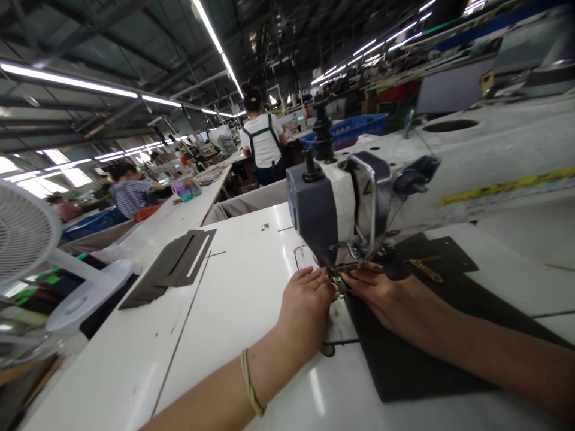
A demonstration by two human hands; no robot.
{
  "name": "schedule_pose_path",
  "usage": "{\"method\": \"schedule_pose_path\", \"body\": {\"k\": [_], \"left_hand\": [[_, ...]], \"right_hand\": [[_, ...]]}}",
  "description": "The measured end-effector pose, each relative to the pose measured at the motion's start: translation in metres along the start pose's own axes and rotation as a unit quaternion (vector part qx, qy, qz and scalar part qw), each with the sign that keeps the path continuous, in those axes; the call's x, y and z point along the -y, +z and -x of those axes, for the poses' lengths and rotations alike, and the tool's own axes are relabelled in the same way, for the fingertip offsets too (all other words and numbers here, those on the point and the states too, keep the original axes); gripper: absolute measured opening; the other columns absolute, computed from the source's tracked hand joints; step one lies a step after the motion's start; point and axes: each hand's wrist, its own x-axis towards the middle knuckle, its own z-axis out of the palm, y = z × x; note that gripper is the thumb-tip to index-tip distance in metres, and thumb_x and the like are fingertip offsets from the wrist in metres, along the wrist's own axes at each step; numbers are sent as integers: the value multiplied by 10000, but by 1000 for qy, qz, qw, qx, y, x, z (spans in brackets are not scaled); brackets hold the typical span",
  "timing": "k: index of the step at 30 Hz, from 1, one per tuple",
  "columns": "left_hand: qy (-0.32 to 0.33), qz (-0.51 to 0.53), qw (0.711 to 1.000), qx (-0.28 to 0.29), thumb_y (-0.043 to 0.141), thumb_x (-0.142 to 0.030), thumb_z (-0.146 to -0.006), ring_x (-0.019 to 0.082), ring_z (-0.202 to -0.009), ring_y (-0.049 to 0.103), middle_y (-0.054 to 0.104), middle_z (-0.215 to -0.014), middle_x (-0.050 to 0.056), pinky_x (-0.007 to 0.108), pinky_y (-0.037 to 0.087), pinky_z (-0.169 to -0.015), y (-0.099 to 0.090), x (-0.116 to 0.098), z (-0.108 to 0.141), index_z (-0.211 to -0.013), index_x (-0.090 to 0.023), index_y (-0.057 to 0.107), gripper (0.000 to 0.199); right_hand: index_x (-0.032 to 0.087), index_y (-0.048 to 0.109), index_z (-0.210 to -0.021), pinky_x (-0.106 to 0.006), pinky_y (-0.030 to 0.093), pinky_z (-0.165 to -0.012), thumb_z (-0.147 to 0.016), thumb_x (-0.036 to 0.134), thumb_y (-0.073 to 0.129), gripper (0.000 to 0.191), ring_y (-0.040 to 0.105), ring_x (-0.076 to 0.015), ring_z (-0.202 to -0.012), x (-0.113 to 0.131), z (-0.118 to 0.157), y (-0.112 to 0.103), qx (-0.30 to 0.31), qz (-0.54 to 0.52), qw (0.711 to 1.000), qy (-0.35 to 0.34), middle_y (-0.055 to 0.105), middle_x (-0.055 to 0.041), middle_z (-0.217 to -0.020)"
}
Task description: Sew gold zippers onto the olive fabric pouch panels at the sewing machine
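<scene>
A white and dark-grey sewing machine [341, 203] stands in front of me, its presser foot [336, 278] down between my hands. My left hand [305, 308] is curled beside the foot, thumb and fingers together; whatever they pinch is hidden. Under my right hand [395, 299] lies a dark grey-green flat panel [404, 365], its narrow end at the needle. The right fingertips hold this panel's edge close to the foot, partly hidden by the machine head. A small brass-coloured metal piece [426, 269] rests on the dark material behind my right wrist.
A stack of dark cut panels [173, 266] lies on the white table [233, 269] to the left. Beyond its left edge stands a white fan [81, 275]. Farther back are a blue crate [350, 129], bottles [185, 190] and co-workers at other tables.
</scene>
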Motion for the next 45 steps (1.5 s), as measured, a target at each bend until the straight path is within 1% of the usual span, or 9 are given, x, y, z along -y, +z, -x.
{"method": "schedule_pose_path", "body": {"k": [8, 15, 22, 31, 35, 38, 41, 43, 45], "left_hand": [[-11, -26, 999, 21, 587, -94, -858, 152, -875, 660, 699, -868, 21, 302, 469, -913, 3, 1, 1, -753, -173, 615, 135], [-18, -22, 1000, -1, 580, -133, -880, 162, -852, 666, 698, -833, 30, 314, 480, -899, 6, 4, 1, -751, -170, 600, 135], [22, 4, 999, -41, 530, -107, -883, 167, -812, 675, 700, -829, 44, 306, 501, -855, 5, 3, 3, -733, -164, 570, 166], [-6, 5, 999, -46, 548, -113, -870, 167, -784, 677, 700, -802, 41, 311, 514, -834, 6, 4, 5, -707, -175, 576, 177], [-39, 11, 999, -30, 549, -103, -852, 167, -819, 676, 708, -830, 32, 321, 511, -855, 3, 3, 5, -742, -178, 607, 145], [-124, -34, 992, 10, 536, -118, -855, 247, -1074, 604, 667, -1101, 111, 441, 446, -986, -4, -9, 10, -1038, -146, 627, 206], [-189, -52, 976, 90, 538, -230, -882, 354, -1337, 328, 414, -1402, 201, 597, 259, -1089, -13, -34, 21, -1314, -82, 474, 461], [-203, 2, 971, 124, 561, -308, -885, 353, -1383, 216, 315, -1465, 176, 607, 175, -1116, -19, -54, 30, -1353, -112, 446, 520], [-236, 82, 962, 107, 669, -342, -818, 343, -1371, 257, 401, -1430, 129, 580, 143, -1136, -24, -73, 39, -1262, -172, 557, 489]], "right_hand": [[170, 617, -940, -269, 551, -691, -836, 42, 367, 300, 658, -176, -823, -3, 1, 5, -46, 23, 998, -31, 677, -84, -935], [187, 620, -969, -255, 545, -747, -819, 27, 375, 330, 657, -159, -852, -5, -2, 5, -48, 43, 997, -47, 678, -63, -930], [192, 619, -920, -286, 544, -783, -864, 95, 377, 267, 645, -181, -891, -4, 4, 3, -36, 36, 998, -27, 671, -74, -902], [197, 640, -976, -272, 538, -773, -893, 123, 355, 306, 645, -171, -889, -3, 4, 7, -44, 54, 997, -30, 681, -72, -932], [145, 634, -1032, -419, 500, -871, -936, 275, 363, 315, 646, -229, -889, -8, 8, 19, -89, 141, 986, -4, 680, -121, -983], [49, 620, -1081, -564, 383, -967, -913, 528, 372, 564, 600, -330, -1018, -10, 20, 23, -116, 225, 967, 33, 652, -216, -1040], [17, 549, -1204, -550, 342, -994, -879, 637, 340, 731, 501, -351, -1176, 2, 42, 18, -128, 250, 959, 29, 566, -250, -1214], [8, 426, -1334, -536, 319, -1012, -865, 655, 341, 804, 438, -345, -1242, 20, 61, 13, -130, 254, 958, 28, 496, -248, -1307], [-3, 258, -1431, -539, 298, -1025, -856, 649, 361, 876, 422, -347, -1256, 43, 79, 10, -124, 245, 961, 22, 456, -253, -1344]]}}
